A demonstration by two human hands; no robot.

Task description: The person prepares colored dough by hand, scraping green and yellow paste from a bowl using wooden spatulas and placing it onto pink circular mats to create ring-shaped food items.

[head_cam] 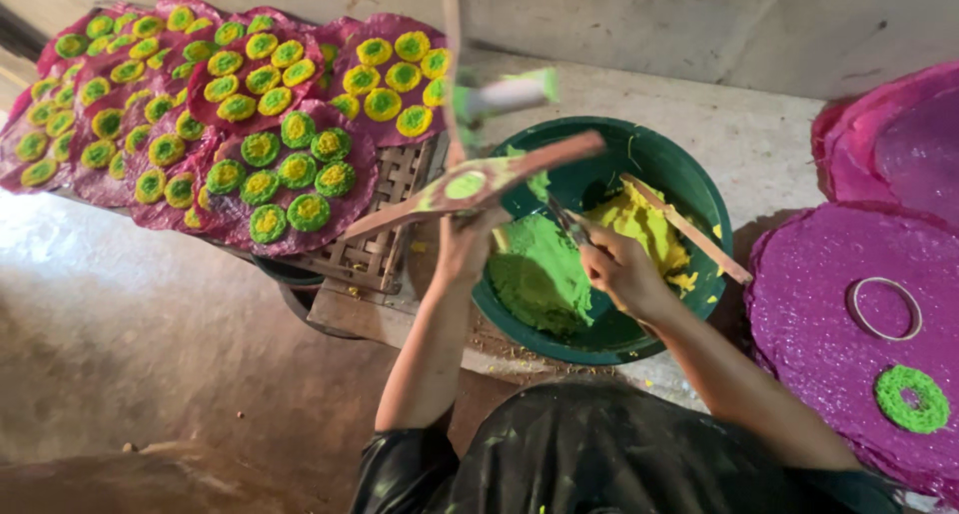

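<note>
Bare concrete floor, pale wall behind, and the person's working right down at ground level. Left hand (465, 246) is wrapped around the underside of a wooden paddle (479, 182), holding it up tilted; there's one round hole in it packed with green paste. Right hand (617, 269) is closed in a fist around a thin tool (566, 221), tip aimed toward the paddle, just right of the left hand. Directly behind and under both hands sits one green basin (689, 179) with two lumps of paste in it, green (539, 274) nearer the left hand, yellow (639, 224) nearer the right, plus one wooden stick (689, 229) leaning on the rim.

Off past the left hand: a pile of purple sheets (215, 124) on a woven rack (385, 229), at least five overlapping, covered in little green-and-yellow discs, too many to count properly, well over fifty. Out past the right hand: more purple sheets (829, 314), the top one carrying one metal ring (885, 308) and one green ring (911, 398). A blurry stick with a green end (509, 92) floats above the paddle.
</note>
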